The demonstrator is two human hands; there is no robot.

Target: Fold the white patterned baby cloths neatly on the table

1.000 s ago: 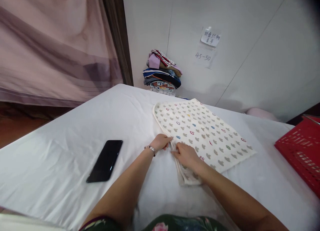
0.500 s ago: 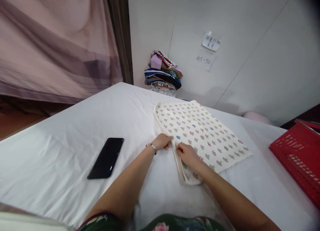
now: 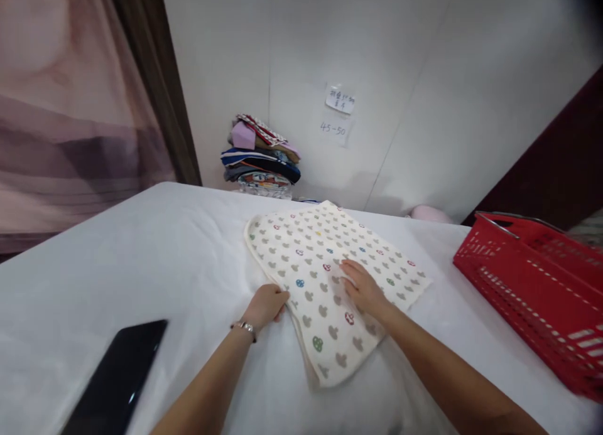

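Note:
A cream cloth (image 3: 311, 253) printed with grey, red, blue and green mushroom-like motifs lies folded on the white-covered table. It looks like a baby blanket, with layered edges along its left side. My left hand (image 3: 266, 304), a bracelet at its wrist, pinches that left edge between thumb and fingers. Over the middle of the cloth is my right hand (image 3: 363, 289), fingers stretched out and apart, resting on or just above the surface. The underside of the cloth is hidden.
A black phone (image 3: 117, 375) lies at the left front on the white sheet (image 3: 198, 253). On the right stands a red plastic basket (image 3: 532, 290) with a metal handle. Folded clothes (image 3: 264, 159) are stacked against the back wall, beside paper notes (image 3: 339, 99). A curtain hangs at left.
My view has turned right, showing more of the basket. My right hand has left the cloth's left edge and moved over its middle, fingers opened. The near corner now lies spread out flatter.

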